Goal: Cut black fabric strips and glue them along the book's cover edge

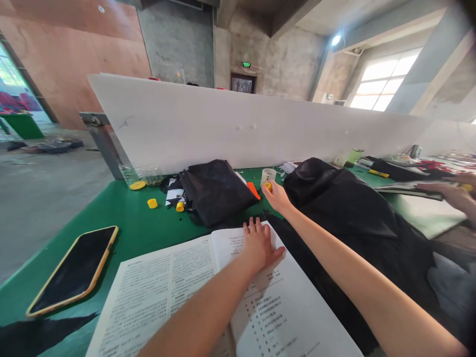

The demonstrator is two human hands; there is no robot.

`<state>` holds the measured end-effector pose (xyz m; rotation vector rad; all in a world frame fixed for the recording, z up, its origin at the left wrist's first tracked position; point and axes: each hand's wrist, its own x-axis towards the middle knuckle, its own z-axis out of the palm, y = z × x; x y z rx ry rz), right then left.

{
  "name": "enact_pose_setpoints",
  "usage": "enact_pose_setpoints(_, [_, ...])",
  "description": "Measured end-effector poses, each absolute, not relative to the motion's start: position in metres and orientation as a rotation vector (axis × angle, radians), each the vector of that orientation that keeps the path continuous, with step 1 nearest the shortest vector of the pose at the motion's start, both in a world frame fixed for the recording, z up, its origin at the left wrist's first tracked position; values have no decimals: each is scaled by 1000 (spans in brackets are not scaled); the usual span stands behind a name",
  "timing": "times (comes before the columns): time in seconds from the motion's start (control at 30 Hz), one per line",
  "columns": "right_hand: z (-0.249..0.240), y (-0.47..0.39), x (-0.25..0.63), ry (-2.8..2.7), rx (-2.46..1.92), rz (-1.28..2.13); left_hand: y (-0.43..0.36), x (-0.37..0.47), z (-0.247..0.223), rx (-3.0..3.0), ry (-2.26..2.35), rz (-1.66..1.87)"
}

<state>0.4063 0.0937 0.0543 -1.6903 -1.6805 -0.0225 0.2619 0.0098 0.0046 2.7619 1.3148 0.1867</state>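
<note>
My left hand (259, 245) lies flat on the right page of an open book (148, 292), its fingers spread. Farther forward, my right hand (277, 196) has its fingers closed round a small yellow cap (267, 186). Just beyond that hand stands a small clear cup (268, 175). An orange tool (253, 190) lies to the left of it, against a folded black cloth (219, 191). Two more yellow caps, one standing near the cloth (180, 206) and one farther left (152, 203), rest on the green tabletop (130, 213).
A phone (74, 267) lies at the left. Clear jars (151, 175) and a yellow lid (138, 185) stand by the white partition (223, 129). Black fabric (345, 223) fills the right side. Another person's hand (442, 193) is at the far right.
</note>
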Motion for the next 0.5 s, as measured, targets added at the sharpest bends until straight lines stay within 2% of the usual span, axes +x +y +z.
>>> enact_pose_setpoints(0.1, [53, 95, 413, -1803, -1818, -104, 10, 262, 3, 2757, 1331, 199])
enact_pose_setpoints(0.23, [43, 100, 431, -2040, -1952, -49, 10, 260, 2, 2792, 1289, 287])
enact_pose_setpoints(0.5, [31, 110, 443, -2342, -1952, 59, 8, 257, 5, 2805, 1277, 286])
